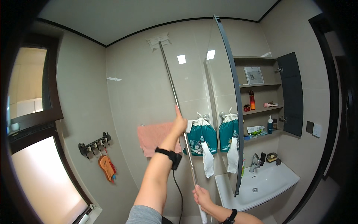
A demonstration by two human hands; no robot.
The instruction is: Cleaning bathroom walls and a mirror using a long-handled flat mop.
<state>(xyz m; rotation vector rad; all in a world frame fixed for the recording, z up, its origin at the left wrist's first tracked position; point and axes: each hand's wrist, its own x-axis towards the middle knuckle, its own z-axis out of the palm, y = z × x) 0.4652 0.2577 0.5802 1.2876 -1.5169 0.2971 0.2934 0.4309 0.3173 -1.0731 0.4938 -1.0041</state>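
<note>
A flat mop with a long metal pole [172, 84] slants up across the middle of the view. Its white cloth-covered head [159, 40] lies against the tiled wall just below the ceiling. Partway up the pole, my left hand [179, 124] is closed around it, the index finger stretched along the metal. My right hand [202, 196] grips the lower end, near the white handle section [203, 217]. Behind my left hand hang a pink towel [154, 140] and a green drawstring bag of white cloths [201, 138].
An open mirror door [228, 112] stands right of the pole, reflecting the bag. Behind it, cabinet shelves [261, 85] hold bottles and small items above a white washbasin [274, 186]. A hook rack [95, 145] with an orange brush is on the left wall, beside a dark-framed window [31, 134].
</note>
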